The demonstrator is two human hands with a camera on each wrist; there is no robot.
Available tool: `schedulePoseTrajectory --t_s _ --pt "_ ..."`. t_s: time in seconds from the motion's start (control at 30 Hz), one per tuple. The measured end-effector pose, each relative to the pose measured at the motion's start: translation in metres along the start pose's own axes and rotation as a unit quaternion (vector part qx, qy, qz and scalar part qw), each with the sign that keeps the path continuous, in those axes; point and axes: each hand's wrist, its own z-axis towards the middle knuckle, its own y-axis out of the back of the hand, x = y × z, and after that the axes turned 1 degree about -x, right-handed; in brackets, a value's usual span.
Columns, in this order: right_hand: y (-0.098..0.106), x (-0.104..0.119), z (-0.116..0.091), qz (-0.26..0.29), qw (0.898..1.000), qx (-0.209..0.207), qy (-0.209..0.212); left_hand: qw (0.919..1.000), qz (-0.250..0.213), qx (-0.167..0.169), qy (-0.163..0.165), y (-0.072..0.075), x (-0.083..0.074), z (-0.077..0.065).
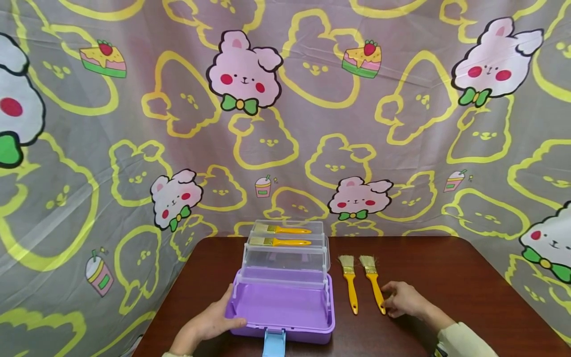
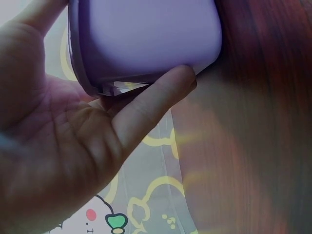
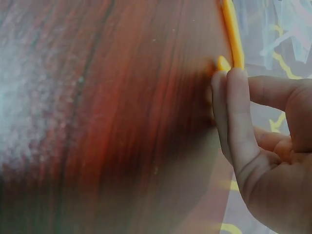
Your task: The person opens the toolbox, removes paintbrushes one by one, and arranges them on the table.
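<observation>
On the brown table [image 1: 428,263] we grip the purple box [image 1: 285,302] with our left hand [image 1: 211,320], while to the box's right our right hand [image 1: 406,298] pinches the rightmost brush [image 1: 374,282] by its tail end, though holding nearer its middle should balance better.

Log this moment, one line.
left hand: grips purple box; right hand: pinches right loose brush; left loose brush: on table; two brushes: on clear tiers

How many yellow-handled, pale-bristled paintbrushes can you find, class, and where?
4: rear paintbrush and front paintbrush on clear trays of the purple plastic box; left paintbrush and right paintbrush on the brown table, the latter touched by the right hand.
</observation>
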Motion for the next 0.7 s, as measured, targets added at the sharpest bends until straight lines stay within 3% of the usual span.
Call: schedulePoseTrajectory --t_s 0.17,0.37,0.7 --pt "0.001 0.012 0.001 -0.086 0.995 -0.055 0.002 1.0000 0.004 -0.001 0.000 0.000 -0.001 0.000" --pt "0.000 0.031 0.005 -0.217 0.969 -0.104 0.057 1.0000 0.000 0.000 0.006 0.001 -0.004 -0.001" --pt "-0.009 0.067 0.007 -0.328 0.931 -0.101 0.121 0.9999 0.002 -0.002 0.011 0.000 -0.003 -0.001"
